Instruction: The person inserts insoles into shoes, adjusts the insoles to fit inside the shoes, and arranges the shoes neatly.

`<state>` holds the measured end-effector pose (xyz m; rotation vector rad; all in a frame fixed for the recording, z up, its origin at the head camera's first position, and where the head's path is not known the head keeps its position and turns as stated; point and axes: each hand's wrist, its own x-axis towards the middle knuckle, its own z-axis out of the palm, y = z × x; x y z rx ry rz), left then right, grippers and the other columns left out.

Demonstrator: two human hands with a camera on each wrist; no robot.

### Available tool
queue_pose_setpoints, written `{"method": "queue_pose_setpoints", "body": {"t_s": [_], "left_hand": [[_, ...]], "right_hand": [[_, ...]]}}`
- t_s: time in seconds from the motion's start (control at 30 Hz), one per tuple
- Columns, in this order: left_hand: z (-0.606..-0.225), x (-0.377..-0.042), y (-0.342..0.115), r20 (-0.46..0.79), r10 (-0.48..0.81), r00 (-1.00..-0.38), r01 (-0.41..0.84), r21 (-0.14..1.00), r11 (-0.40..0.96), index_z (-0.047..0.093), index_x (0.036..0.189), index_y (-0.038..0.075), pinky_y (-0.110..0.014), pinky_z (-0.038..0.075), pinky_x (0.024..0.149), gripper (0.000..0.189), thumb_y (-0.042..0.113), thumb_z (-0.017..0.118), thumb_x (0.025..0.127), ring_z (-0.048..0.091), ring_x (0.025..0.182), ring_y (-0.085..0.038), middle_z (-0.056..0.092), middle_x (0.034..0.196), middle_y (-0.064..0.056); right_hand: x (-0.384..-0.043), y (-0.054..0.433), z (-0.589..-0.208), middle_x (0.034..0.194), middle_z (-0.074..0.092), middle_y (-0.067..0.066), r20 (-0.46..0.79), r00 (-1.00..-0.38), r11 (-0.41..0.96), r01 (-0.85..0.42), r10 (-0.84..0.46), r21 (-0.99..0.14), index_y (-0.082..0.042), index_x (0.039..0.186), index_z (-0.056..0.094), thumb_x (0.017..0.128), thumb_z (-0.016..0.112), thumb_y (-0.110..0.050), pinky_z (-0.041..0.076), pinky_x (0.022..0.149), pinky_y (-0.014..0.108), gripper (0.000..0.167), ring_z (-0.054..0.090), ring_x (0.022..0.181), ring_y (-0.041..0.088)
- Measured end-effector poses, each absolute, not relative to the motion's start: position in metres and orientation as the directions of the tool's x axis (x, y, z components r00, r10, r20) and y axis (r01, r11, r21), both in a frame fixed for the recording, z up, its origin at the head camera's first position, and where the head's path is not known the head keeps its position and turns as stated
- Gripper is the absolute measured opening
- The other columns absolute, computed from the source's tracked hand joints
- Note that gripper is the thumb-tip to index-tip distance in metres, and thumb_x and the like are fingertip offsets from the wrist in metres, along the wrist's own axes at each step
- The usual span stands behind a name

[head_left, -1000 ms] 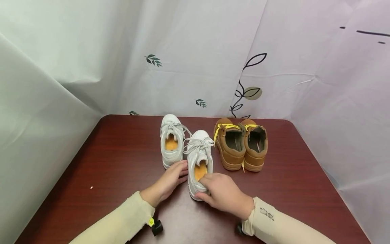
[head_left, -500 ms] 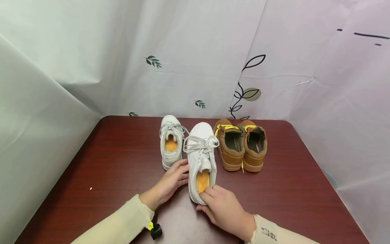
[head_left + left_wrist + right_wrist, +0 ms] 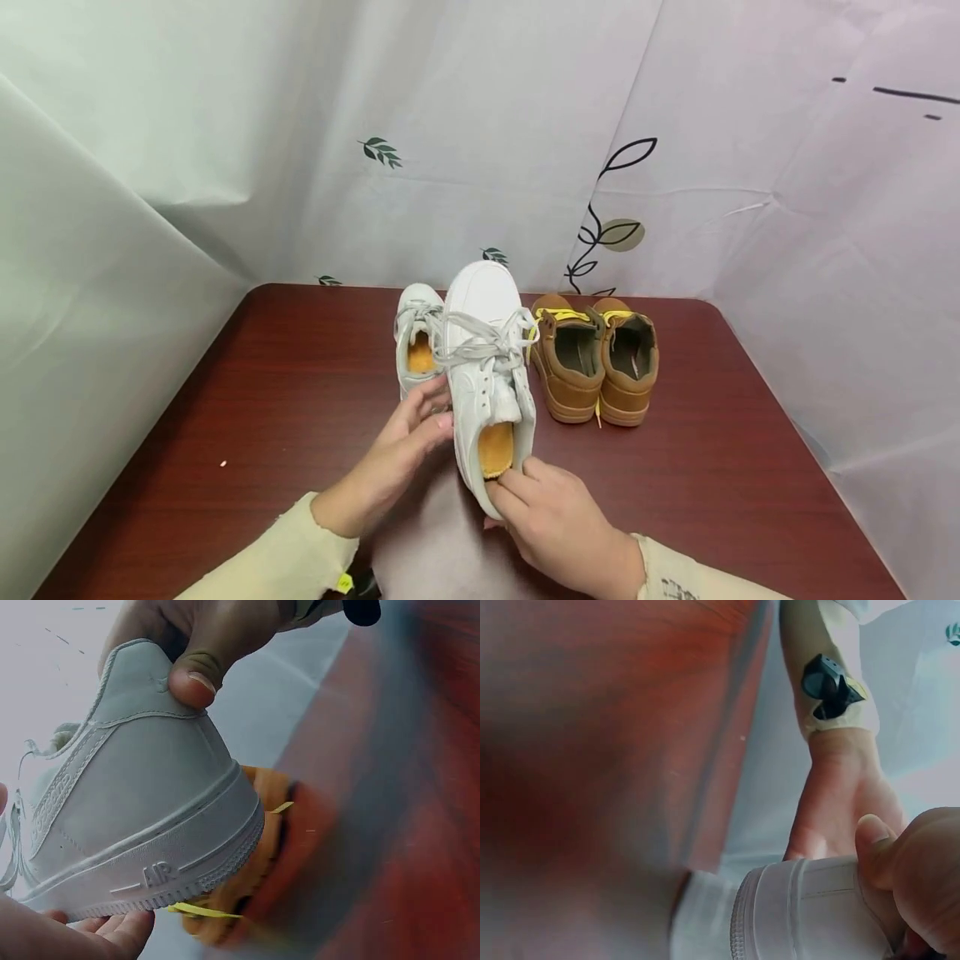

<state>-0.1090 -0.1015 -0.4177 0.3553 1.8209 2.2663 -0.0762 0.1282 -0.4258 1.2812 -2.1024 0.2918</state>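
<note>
A white sneaker [image 3: 487,367] with grey laces and an orange insole is raised off the table, toe tilted up. My right hand [image 3: 558,521] grips it at the heel collar, fingers inside the opening and thumb on the outside of the heel; the right thumb [image 3: 196,682] shows in the left wrist view. My left hand [image 3: 393,454] reaches to the sneaker's left side, and in the left wrist view its fingertips [image 3: 135,930] lie along the underside of the sole. The matching white sneaker [image 3: 411,329] stands behind, partly hidden by the raised one and my left hand.
A pair of brown shoes [image 3: 573,396] with yellow laces stands side by side at the back right of the dark red table [image 3: 712,467]. White curtain [image 3: 465,125] with leaf prints hangs behind and at both sides. A tiny white speck [image 3: 222,463] lies at the left.
The right hand has lifted the near white sneaker from the table and tipped its toe up, closer to the camera. The left hand has moved with it and now lies against its side.
</note>
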Motion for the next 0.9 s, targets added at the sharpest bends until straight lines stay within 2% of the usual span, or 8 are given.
{"method": "queue_pose_setpoints", "body": {"t_s": [0.1,0.23,0.43,0.6,0.73,0.9], "left_hand": [[-0.405,-0.109,-0.111,0.155,0.317,-0.936,0.077,0.967,-0.245,0.018,0.153,-0.007,-0.025,0.047,0.101,0.063,0.008,0.046,0.099,0.057,0.121,-0.013,0.033,0.146,-0.033],[-0.391,-0.108,-0.128,0.255,0.257,-0.932,0.186,0.946,-0.266,0.022,0.152,-0.006,-0.026,0.049,0.101,0.057,0.005,0.042,0.100,0.058,0.121,-0.016,0.040,0.142,-0.024],[-0.378,-0.115,-0.158,0.309,0.139,-0.941,0.253,0.913,-0.320,0.031,0.150,0.001,-0.028,0.050,0.099,0.051,0.004,0.039,0.099,0.060,0.119,-0.019,0.051,0.138,-0.012],[-0.376,-0.127,-0.184,0.318,0.091,-0.944,0.270,0.899,-0.343,0.033,0.149,0.004,-0.027,0.050,0.097,0.047,0.005,0.036,0.102,0.062,0.115,-0.017,0.053,0.135,-0.010],[-0.375,-0.136,-0.206,0.291,0.049,-0.955,0.259,0.907,-0.331,0.035,0.148,0.005,-0.026,0.051,0.096,0.044,0.010,0.036,0.104,0.064,0.113,-0.015,0.056,0.132,-0.007],[-0.381,-0.144,-0.224,0.245,0.019,-0.969,0.225,0.915,-0.336,0.036,0.145,0.007,-0.024,0.051,0.094,0.041,0.013,0.037,0.105,0.065,0.110,-0.014,0.060,0.130,-0.002]], "right_hand": [[-0.081,0.123,-0.413,0.081,0.055,-0.007,0.633,-0.300,0.494,-0.857,-0.713,0.151,-0.015,0.095,0.067,0.107,0.041,-0.037,0.038,0.054,0.027,0.037,0.043,0.063,0.017],[-0.090,0.109,-0.397,0.084,0.058,-0.008,0.636,-0.282,0.475,-0.867,-0.719,0.153,-0.015,0.097,0.068,0.107,0.041,-0.036,0.039,0.055,0.027,0.035,0.045,0.065,0.017],[-0.110,0.077,-0.379,0.088,0.059,-0.007,0.604,-0.263,0.450,-0.875,-0.752,0.179,-0.016,0.098,0.067,0.104,0.049,-0.035,0.043,0.059,0.028,0.026,0.049,0.071,0.018],[-0.125,0.045,-0.372,0.087,0.057,-0.008,0.561,-0.312,0.481,-0.859,-0.767,0.179,-0.019,0.096,0.064,0.098,0.061,-0.036,0.046,0.063,0.028,0.018,0.052,0.075,0.018],[-0.133,0.016,-0.374,0.086,0.057,-0.008,0.553,-0.355,0.522,-0.835,-0.754,0.176,-0.019,0.096,0.063,0.097,0.063,-0.039,0.047,0.063,0.026,0.019,0.055,0.074,0.016],[-0.142,-0.011,-0.385,0.086,0.058,-0.009,0.533,-0.375,0.554,-0.801,-0.759,0.225,-0.021,0.096,0.064,0.097,0.062,-0.039,0.047,0.065,0.023,0.018,0.055,0.072,0.013]]}}
